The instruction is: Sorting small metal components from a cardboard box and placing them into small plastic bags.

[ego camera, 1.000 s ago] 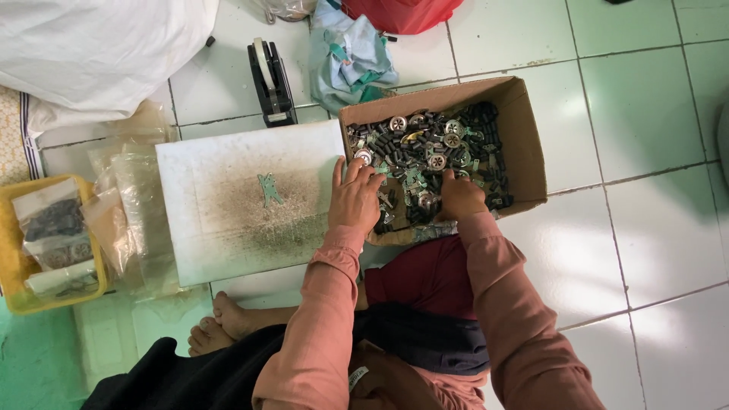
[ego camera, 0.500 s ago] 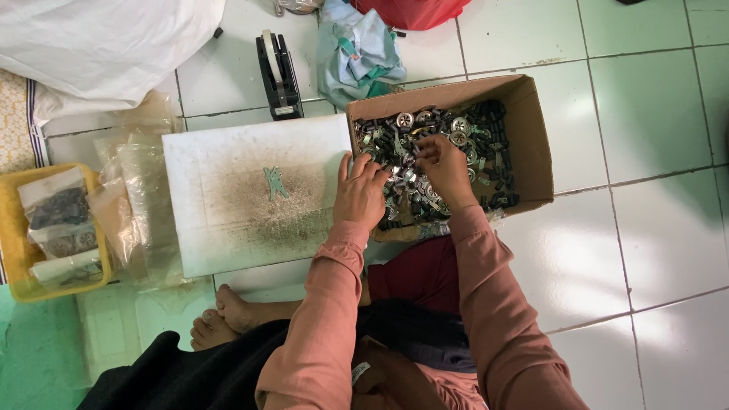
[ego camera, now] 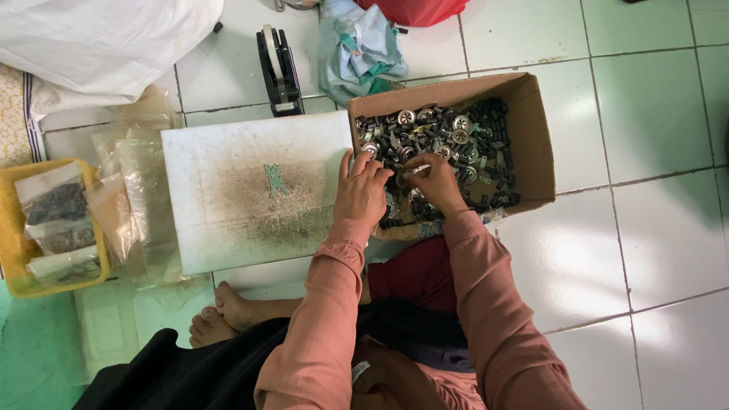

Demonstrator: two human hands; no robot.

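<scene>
- Head view: my left hand [ego camera: 361, 190] lies flat, fingers spread, on the near left corner of the cardboard box [ego camera: 531, 129], touching the small metal and black parts [ego camera: 448, 144] heaped inside.
- My right hand [ego camera: 433, 181] is just beside it in the box, fingertips pinching a thin pale piece among the parts.
- A stained white board [ego camera: 250, 190] lies left of the box, a yellow tray [ego camera: 15, 228] further left, and a black tape dispenser [ego camera: 278, 70] above the board.

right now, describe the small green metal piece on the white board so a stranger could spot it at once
Start at the open cardboard box of dark parts on the tiled floor. Directly left of it lies a white board with a dirty grey patch. Near the patch's top sits the green metal piece, thin and pronged, alone on the board, left of the left hand.
</scene>
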